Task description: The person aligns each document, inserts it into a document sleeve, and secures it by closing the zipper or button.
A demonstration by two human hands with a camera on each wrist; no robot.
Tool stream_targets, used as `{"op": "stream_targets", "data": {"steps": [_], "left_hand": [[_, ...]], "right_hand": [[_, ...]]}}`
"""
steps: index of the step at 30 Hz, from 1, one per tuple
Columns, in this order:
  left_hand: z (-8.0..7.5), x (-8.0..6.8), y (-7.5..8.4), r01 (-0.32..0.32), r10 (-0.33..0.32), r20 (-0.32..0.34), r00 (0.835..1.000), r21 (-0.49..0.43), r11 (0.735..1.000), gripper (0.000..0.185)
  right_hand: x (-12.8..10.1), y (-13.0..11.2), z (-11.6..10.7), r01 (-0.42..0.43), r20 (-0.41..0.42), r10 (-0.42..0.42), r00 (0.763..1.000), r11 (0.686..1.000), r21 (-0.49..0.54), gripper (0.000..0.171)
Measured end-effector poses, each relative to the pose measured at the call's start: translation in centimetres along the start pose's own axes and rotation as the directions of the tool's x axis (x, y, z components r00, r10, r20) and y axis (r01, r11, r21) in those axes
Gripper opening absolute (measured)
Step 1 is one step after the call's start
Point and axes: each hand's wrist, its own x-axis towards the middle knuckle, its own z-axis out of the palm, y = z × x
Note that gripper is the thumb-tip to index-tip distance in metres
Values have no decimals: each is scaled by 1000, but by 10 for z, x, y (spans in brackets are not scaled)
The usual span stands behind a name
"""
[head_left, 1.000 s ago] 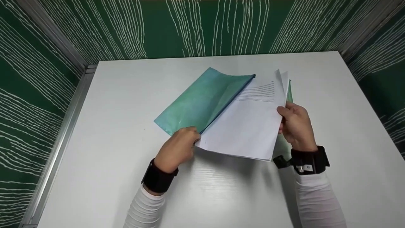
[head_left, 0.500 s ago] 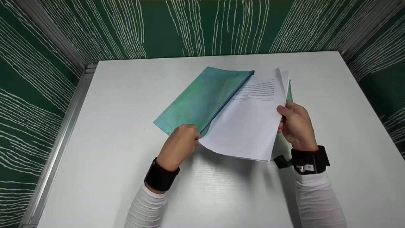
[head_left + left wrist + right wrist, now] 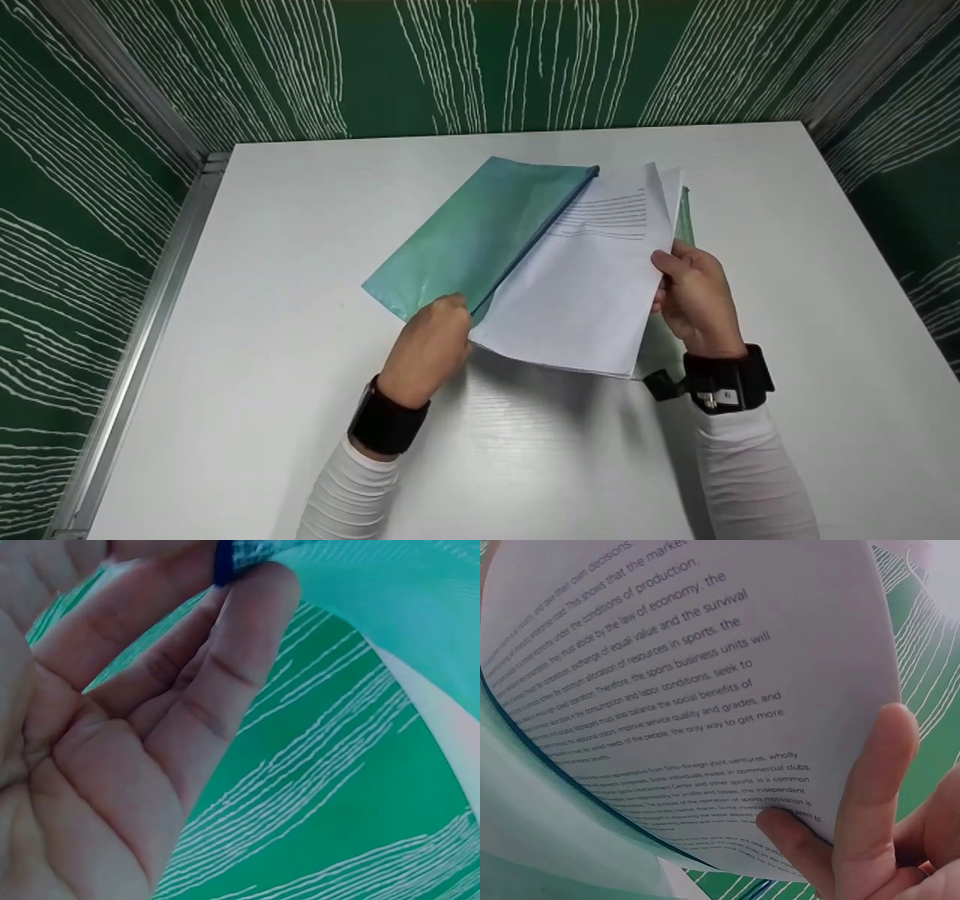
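Folder (image 3: 480, 236) flap slightly higher, left fingers (image 3: 225, 682) pinching it.

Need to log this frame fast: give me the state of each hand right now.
Left hand: closed, fingers pinching the folder at its near edge.
Right hand: closed, holding the printed papers by their right edge.

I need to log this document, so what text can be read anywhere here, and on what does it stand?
On the printed sheets gripped by the right hand, right wrist view:
"the law of economy, the"
"equal value and the survival"
"the sports business units will"
"the only way to get more."
"Sino-foreign joint ventures, wholly"
Lines towards the far edge blur.
Head view: print too small.
Green folder, pinched by the left hand: no text.
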Motion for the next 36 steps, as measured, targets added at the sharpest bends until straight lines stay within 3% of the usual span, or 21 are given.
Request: {"op": "stream_targets", "data": {"steps": [7,13,17,23,27,36], "left_hand": [[-2,-3,-1,-23,25,22,999,-86,996,39],[2,1,0,-47,45,-60,997,-39,998,39],[5,2,5,-40,39,-43,998,-15,999,36],[9,4,13,-21,21,-7,1000,33,999,30],[10,3,15,-21,21,-8,1000,46,999,27],[15,4,18,-25,26,-20,999,39,999,28]], "right_hand": [[0,0,1,4,22,-3,1000,999,-51,35],[-1,-4,0,-26,24,31,999,980,-199,41],[-3,-9,-1,-66,28,75,997,964,-259,45],[-7,-17,-6,-92,8,96,995,974,-205,48],[-7,-19,-10,-95,-20,94,995,984,-149,40],[-5,-15,-10,-47,-23,45,999,994,-101,33]]}}
